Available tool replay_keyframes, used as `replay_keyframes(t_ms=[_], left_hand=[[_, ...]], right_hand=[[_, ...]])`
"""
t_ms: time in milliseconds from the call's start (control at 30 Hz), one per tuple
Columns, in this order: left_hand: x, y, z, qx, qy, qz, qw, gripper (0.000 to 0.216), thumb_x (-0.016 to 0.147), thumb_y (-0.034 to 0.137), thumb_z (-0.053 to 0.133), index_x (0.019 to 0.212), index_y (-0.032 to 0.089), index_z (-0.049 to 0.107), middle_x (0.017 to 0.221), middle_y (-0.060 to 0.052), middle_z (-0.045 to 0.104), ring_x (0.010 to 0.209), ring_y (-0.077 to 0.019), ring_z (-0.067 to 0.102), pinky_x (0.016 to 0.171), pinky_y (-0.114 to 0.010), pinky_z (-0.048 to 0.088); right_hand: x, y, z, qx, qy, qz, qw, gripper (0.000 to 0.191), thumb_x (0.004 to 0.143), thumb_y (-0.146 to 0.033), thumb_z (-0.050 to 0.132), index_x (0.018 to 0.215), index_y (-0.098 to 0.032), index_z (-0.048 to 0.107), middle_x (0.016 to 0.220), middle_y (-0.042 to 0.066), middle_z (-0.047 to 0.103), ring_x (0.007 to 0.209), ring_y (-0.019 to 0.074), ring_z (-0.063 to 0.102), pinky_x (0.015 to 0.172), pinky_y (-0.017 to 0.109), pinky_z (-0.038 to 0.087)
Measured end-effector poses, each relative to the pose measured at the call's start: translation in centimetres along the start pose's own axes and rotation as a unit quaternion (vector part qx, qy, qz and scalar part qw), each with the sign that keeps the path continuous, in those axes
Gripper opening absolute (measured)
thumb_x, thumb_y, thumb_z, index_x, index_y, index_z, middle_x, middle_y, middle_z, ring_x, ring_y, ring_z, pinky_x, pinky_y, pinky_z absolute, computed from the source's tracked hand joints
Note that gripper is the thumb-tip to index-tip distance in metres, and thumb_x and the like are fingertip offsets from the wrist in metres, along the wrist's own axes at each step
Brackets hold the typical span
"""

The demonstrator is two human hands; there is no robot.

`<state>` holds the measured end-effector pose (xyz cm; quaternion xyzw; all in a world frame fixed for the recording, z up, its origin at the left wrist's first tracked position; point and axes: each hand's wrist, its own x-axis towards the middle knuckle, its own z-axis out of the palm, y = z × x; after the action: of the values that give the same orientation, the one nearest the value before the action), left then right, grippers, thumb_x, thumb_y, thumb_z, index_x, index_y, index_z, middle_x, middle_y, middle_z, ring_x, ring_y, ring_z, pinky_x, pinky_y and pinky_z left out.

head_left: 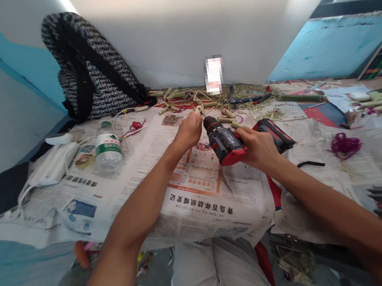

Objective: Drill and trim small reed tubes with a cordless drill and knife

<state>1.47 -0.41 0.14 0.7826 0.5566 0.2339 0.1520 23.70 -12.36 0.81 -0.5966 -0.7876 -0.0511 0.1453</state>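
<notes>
My right hand [258,145] is wrapped round the handle of a black and red cordless drill [225,142], its chuck pointing away from me and slightly left. Beyond the grip sits the drill's battery [275,135]. My left hand [191,129] is closed in a pinch on a short, pale piece of plant stem [198,109], right at the tip of the drill. Whether the bit is inside the stem is too small to tell. Under both hands lies printed newspaper [200,208]. Several cut stem pieces [227,114] rest just beyond the drill.
At the left stand a water bottle [108,147] and a patterned backpack [96,76], near a white mask [54,164] and a dark phone [9,190]. Plant scraps [251,94] litter the back edge. Purple string [346,145] lies bundled at the right. A lit, blurred-out rectangle [214,74] leans against the wall.
</notes>
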Motion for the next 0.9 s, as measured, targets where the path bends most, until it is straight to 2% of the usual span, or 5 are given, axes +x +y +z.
replay_keyframes(t_ms=[200,367,467,733,900], left_hand=[[-0.5,0.5,0.3,-0.014,-0.008,0.052,0.999,0.045,0.114,0.043,0.02,0.095,0.023,0.057,0.097,-0.014,0.069,0.099,-0.0307,0.068,0.091,-0.042,0.051],[-0.4,0.6,0.1,-0.024,0.007,0.005,1.0,0.043,0.113,0.042,0.022,0.097,0.024,0.057,0.093,-0.014,0.069,0.096,-0.0311,0.067,0.088,-0.043,0.051],[0.0,0.0,-0.3,-0.029,0.029,-0.014,0.999,0.039,0.113,0.041,0.023,0.097,0.024,0.055,0.095,-0.013,0.068,0.098,-0.0312,0.066,0.09,-0.043,0.051],[0.1,-0.4,0.1,-0.05,0.031,-0.003,0.998,0.043,0.113,0.048,0.022,0.099,0.025,0.055,0.095,-0.014,0.068,0.103,-0.033,0.067,0.092,-0.044,0.05],[0.0,-0.4,0.3,-0.043,0.032,0.004,0.999,0.045,0.113,0.049,0.02,0.098,0.024,0.054,0.097,-0.015,0.068,0.104,-0.0342,0.068,0.092,-0.045,0.05]], right_hand=[[0.3,0.4,0.2,0.012,0.036,0.005,0.999,0.028,0.088,-0.03,0.059,0.11,-0.019,0.074,0.113,0.012,0.08,0.08,0.024,0.07,0.06,0.032,0.03],[0.6,2.0,-0.1,0.058,0.097,0.012,0.993,0.031,0.085,-0.035,0.061,0.108,-0.019,0.075,0.103,0.013,0.08,0.083,0.0275,0.071,0.066,0.034,0.041],[0.5,2.8,-0.2,0.08,0.116,0.004,0.99,0.031,0.084,-0.035,0.06,0.105,-0.019,0.075,0.096,0.011,0.079,0.08,0.027,0.071,0.069,0.035,0.043],[0.2,2.3,-0.4,0.073,0.066,-0.027,0.995,0.034,0.082,-0.036,0.062,0.109,-0.019,0.075,0.11,0.013,0.081,0.085,0.0283,0.073,0.067,0.033,0.042],[0.2,2.3,-0.4,0.073,0.067,-0.031,0.995,0.032,0.083,-0.038,0.061,0.105,-0.019,0.074,0.107,0.013,0.081,0.085,0.029,0.073,0.065,0.033,0.04]])
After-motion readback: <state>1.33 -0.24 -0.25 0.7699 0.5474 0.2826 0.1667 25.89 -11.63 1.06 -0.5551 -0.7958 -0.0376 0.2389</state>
